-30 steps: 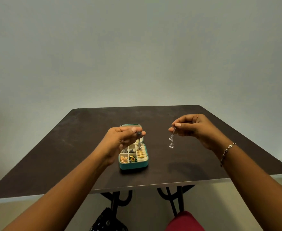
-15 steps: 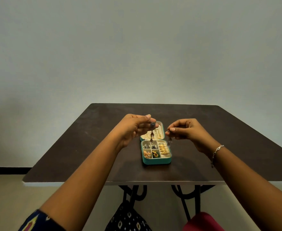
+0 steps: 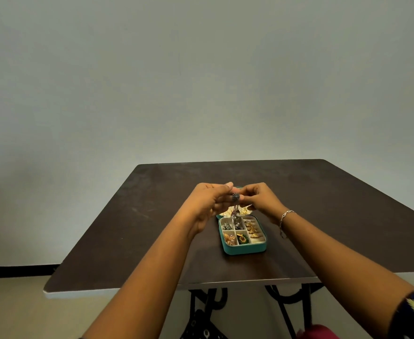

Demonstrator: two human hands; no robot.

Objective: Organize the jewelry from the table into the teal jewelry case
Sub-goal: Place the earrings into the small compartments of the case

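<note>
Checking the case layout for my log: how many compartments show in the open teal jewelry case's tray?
5 in the teal rectangular jewelry case: four small squares, far-left, far-middle, near-left, near-middle, plus one long slot along the right. Silver dangling earrings partly hide the far-middle square.

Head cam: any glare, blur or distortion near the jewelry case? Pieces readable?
Head view: soft even light, no harsh glare on the table, no hard shadows; wide angle stretches the forearms; teal jewelry case shows its compartments, but the dark piece pinched where left hand and right hand meet is too small to read.
</note>
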